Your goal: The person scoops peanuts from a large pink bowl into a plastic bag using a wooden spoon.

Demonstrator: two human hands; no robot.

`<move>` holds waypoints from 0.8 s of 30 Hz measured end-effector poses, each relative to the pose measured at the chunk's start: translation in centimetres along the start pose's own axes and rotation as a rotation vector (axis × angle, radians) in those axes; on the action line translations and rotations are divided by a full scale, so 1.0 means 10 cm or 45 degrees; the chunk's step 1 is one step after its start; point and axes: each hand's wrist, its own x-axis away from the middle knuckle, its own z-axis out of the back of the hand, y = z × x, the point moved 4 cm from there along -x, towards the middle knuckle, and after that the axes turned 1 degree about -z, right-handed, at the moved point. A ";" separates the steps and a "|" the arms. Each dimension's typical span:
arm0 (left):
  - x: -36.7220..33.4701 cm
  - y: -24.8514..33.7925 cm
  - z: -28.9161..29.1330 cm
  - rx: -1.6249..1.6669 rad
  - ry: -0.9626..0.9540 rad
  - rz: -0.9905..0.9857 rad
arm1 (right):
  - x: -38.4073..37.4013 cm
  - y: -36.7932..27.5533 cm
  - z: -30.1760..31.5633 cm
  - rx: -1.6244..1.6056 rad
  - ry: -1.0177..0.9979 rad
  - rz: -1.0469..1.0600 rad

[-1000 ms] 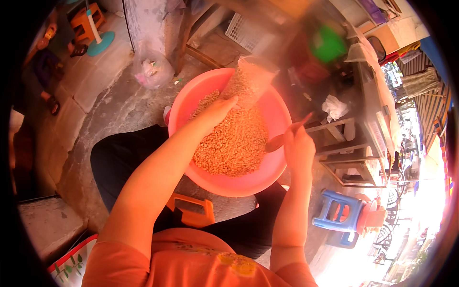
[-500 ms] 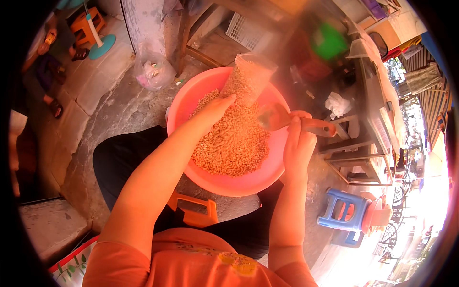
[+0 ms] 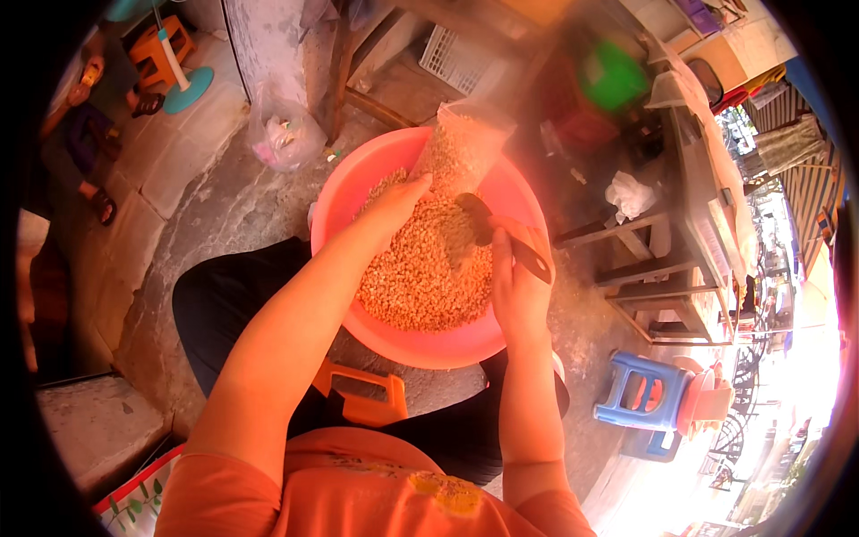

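Note:
A wide pink basin stands in front of me, holding a heap of small tan grains whose exact kind I cannot tell. At its far side a clear plastic bag, partly filled with the same grains, leans over the rim. My left hand is closed on the near part of this bag; its fingertips are partly hidden. My right hand grips the handle of a scoop, the blade of which is down at the grains, just right of the bag.
An orange stool stands near my legs, and a blue stool lies to the right. Beyond the basin are a wooden table frame, a white crate and a plastic bag of scraps. Another person's hand shows at far left.
My right hand has brought the scoop left and down from the basin's right rim onto the grains. My left hand has shifted slightly left, still holding the bag.

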 end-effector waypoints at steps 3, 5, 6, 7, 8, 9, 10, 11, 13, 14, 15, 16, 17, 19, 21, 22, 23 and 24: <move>-0.04 -0.01 -0.02 0.043 0.001 -0.112 | -0.08 -0.07 0.10 -0.109 0.053 -0.066; -0.13 -0.07 0.00 0.298 -0.137 -0.077 | -0.14 0.03 0.17 -0.022 0.089 -0.081; -0.13 -0.06 -0.01 0.426 -0.214 -0.059 | -0.16 0.11 0.18 0.066 0.090 -0.051; -0.14 -0.06 0.00 0.411 -0.170 -0.069 | -0.14 0.22 0.18 0.167 0.037 -0.099; -0.11 -0.04 -0.03 0.396 -0.128 -0.077 | -0.08 0.34 0.18 0.271 -0.016 -0.149; -0.09 -0.03 -0.03 0.383 -0.082 -0.087 | -0.03 0.45 0.16 0.373 -0.071 -0.195; -0.10 -0.01 -0.03 0.332 -0.054 -0.110 | 0.03 0.51 0.15 0.486 -0.138 -0.202; -0.10 -0.01 -0.02 0.278 -0.023 -0.128 | 0.09 0.53 0.13 0.489 -0.168 -0.230; -0.08 0.00 -0.02 0.206 0.033 -0.189 | 0.18 0.51 0.06 0.496 -0.225 -0.288; -0.03 0.04 -0.03 0.186 0.051 -0.231 | 0.19 0.42 0.04 0.422 -0.171 -0.211; 0.01 0.07 -0.03 0.165 0.069 -0.274 | 0.19 0.35 0.01 0.379 -0.180 -0.214; -0.01 0.04 -0.05 0.174 0.042 -0.246 | 0.18 0.27 0.00 0.337 -0.189 -0.217; -0.02 0.03 -0.03 0.181 0.023 -0.225 | 0.15 0.19 0.00 0.286 -0.196 -0.214; -0.04 0.02 -0.01 0.199 -0.006 -0.212 | 0.08 0.10 0.06 0.140 -0.173 -0.282; -0.04 0.03 -0.04 0.224 -0.038 -0.222 | 0.03 0.06 0.16 -0.076 -0.144 -0.415; -0.05 0.04 -0.04 0.242 -0.055 -0.217 | 0.01 0.06 0.19 -0.134 -0.096 -0.390; -0.04 0.04 -0.04 0.262 -0.067 -0.209 | -0.01 0.06 0.21 -0.194 -0.053 -0.365; -0.04 0.04 -0.04 0.281 -0.080 -0.201 | -0.03 0.07 0.23 -0.254 -0.010 -0.340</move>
